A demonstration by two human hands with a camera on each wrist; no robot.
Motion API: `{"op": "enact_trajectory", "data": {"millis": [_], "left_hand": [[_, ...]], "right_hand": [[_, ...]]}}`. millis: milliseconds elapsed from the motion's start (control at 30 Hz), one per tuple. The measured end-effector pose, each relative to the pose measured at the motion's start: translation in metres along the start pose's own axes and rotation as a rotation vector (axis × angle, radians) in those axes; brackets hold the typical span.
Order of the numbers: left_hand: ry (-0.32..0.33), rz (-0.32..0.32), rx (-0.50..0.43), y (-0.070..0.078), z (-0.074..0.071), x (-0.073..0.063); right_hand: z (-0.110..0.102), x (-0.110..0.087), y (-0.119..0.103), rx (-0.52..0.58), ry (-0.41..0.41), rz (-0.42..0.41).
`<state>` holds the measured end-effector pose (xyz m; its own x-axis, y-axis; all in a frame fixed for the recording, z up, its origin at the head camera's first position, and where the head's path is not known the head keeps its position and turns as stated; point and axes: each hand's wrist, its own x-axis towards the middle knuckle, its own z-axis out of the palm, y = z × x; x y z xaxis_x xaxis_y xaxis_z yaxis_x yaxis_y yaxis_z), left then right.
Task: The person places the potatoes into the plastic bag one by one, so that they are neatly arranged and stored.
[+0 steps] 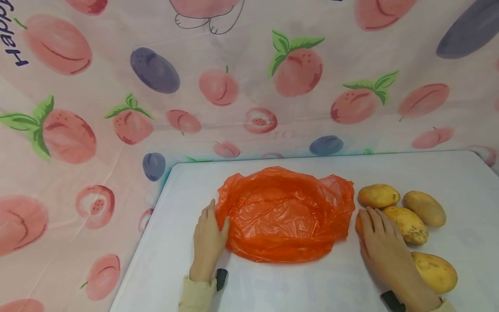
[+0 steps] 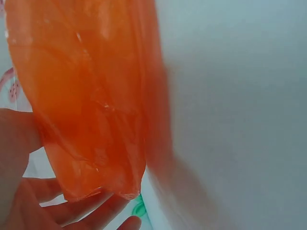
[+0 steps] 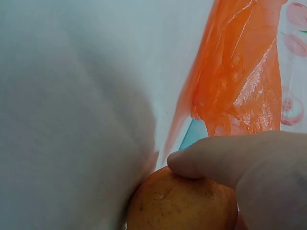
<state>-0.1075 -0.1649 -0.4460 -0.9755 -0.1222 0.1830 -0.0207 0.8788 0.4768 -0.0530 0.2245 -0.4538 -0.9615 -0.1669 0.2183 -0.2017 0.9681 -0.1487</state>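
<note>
Left hand [image 1: 208,238] loosely pinches the orange bag [image 1: 280,216], right hand [image 1: 386,249] grips a potato [image 3: 177,206] beside the bag: seemingly the grasp, next needing a steady lift.

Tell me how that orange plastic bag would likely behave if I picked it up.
The orange plastic bag would probably flop and fold, since its walls are already crumpled. It's likely light for its size, because the film looks thin and translucent. Its glossy highlights suggest it could feel slippery.

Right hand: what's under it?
A potato: its left edge shows in the head view, more of it in the right wrist view. The hand covers the rest from above; anything else beneath, I can't tell.
</note>
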Motion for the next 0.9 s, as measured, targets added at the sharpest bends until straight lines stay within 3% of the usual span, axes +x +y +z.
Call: {"op": "enact_trajectory", "data": {"millis": [567, 900], "left_hand": [[-0.069, -0.095, -0.053, -0.001, 0.006, 0.017], [-0.086, -0.108, -0.067, -0.004, 0.006, 0.022]], "right_hand": [[-0.003, 0.006, 0.001, -0.021, -0.011, -0.009], [-0.005, 0.008, 0.005, -0.012, 0.025, -0.046]]}}
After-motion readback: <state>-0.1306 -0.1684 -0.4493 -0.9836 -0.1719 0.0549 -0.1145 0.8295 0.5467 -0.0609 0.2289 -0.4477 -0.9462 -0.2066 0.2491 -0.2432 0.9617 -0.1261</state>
